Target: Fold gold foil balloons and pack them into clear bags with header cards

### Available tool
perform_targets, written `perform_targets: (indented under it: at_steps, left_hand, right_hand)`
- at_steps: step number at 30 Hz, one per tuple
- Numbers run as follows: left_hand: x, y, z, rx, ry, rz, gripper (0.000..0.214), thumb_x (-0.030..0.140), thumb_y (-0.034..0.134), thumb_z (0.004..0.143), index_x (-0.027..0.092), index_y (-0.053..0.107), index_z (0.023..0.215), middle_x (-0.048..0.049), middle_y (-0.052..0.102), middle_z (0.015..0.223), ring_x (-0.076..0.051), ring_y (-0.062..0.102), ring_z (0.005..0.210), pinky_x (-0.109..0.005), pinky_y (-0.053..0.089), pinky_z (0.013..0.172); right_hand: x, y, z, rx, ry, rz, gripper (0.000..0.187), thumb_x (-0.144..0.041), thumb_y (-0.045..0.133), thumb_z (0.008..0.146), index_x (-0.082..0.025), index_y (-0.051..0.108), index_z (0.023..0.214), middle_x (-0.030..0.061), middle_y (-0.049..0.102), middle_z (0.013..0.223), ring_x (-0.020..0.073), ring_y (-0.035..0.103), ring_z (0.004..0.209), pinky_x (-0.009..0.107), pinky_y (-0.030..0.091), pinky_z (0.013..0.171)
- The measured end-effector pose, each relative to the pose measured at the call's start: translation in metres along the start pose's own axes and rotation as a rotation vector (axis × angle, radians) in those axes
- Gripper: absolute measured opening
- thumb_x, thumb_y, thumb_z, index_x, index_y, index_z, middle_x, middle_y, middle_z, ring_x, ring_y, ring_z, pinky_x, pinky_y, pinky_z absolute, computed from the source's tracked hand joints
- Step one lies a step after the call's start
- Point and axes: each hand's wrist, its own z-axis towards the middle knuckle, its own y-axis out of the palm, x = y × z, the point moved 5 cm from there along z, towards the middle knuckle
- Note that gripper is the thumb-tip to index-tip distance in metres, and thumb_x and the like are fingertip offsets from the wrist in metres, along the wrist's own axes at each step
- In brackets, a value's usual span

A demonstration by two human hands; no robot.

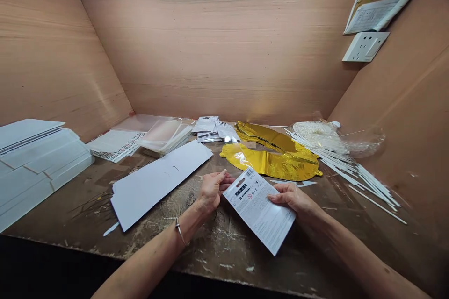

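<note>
A white printed packaging card (261, 210) with a barcode and a hang hole is tilted above the front of the table. My right hand (291, 198) grips its right edge, thumb on the printed face and fingers behind. At the card's upper left corner is my left hand (213, 189), its thumb and fingers pinched together; what lies between them I cannot make out. Clear film seems to shine just above the card's top edge. Beyond the card lie shiny gold foil balloons (270, 161), flat on the table.
White folded card blanks (159, 184) lie left of my hands, with a larger stack (42, 163) at far left. Clear plastic sleeves (164, 133) and printed packets (213, 128) sit at the back. White sticks (365, 182) spread at right. Wooden panels enclose the table (210, 261).
</note>
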Motion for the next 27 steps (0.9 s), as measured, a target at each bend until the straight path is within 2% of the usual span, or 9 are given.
perform_targets:
  at_steps: [5, 12, 17, 21, 27]
  left_hand:
    - [0.008, 0.006, 0.016, -0.01, 0.096, -0.027, 0.022, 0.028, 0.06, 0.07, 0.008, 0.057, 0.062, -0.0067, 0.061, 0.052, -0.015, 0.057, 0.045, -0.024, 0.043, 0.043]
    - [0.023, 0.006, 0.039, -0.026, 0.173, 0.06, 0.027, 0.036, 0.061, 0.067, 0.01, 0.058, 0.062, -0.0052, 0.061, 0.052, -0.015, 0.056, 0.044, -0.024, 0.041, 0.04]
    - [0.016, 0.009, 0.038, -0.041, 0.173, -0.041, 0.028, 0.036, 0.068, 0.06, 0.01, 0.058, 0.062, -0.0027, 0.061, 0.052, -0.013, 0.054, 0.043, -0.024, 0.043, 0.042]
    - [0.01, 0.013, 0.034, -0.075, 0.153, -0.105, 0.029, 0.032, 0.072, 0.055, 0.009, 0.06, 0.066, -0.0052, 0.064, 0.06, -0.015, 0.058, 0.05, -0.026, 0.046, 0.049]
    - [0.019, 0.023, 0.035, -0.197, 0.206, -0.135, 0.03, 0.026, 0.074, 0.053, 0.009, 0.063, 0.074, -0.0063, 0.067, 0.072, -0.014, 0.059, 0.06, -0.025, 0.047, 0.057]
  right_hand:
    - [-0.01, -0.002, 0.011, 0.129, -0.139, 0.06, 0.027, -0.03, 0.067, 0.059, -0.01, 0.065, 0.078, 0.008, 0.068, 0.071, 0.0176, 0.061, 0.056, 0.026, 0.046, 0.05]
    - [-0.02, 0.002, 0.022, 0.173, -0.274, 0.168, 0.03, -0.031, 0.068, 0.058, -0.01, 0.065, 0.08, 0.0083, 0.067, 0.074, 0.0174, 0.061, 0.058, 0.026, 0.046, 0.052]
    - [-0.016, 0.008, 0.028, 0.222, -0.319, 0.198, 0.027, -0.033, 0.067, 0.059, -0.011, 0.063, 0.074, 0.0053, 0.066, 0.066, 0.0159, 0.058, 0.053, 0.025, 0.044, 0.049]
    - [-0.011, 0.01, 0.032, 0.266, -0.359, 0.178, 0.027, -0.036, 0.066, 0.061, -0.012, 0.061, 0.071, 0.003, 0.063, 0.062, 0.0151, 0.055, 0.051, 0.024, 0.042, 0.046]
    - [-0.009, 0.015, 0.042, 0.316, -0.493, 0.216, 0.022, -0.033, 0.063, 0.067, -0.013, 0.06, 0.074, 0.0004, 0.062, 0.063, 0.0113, 0.052, 0.051, 0.021, 0.041, 0.047]
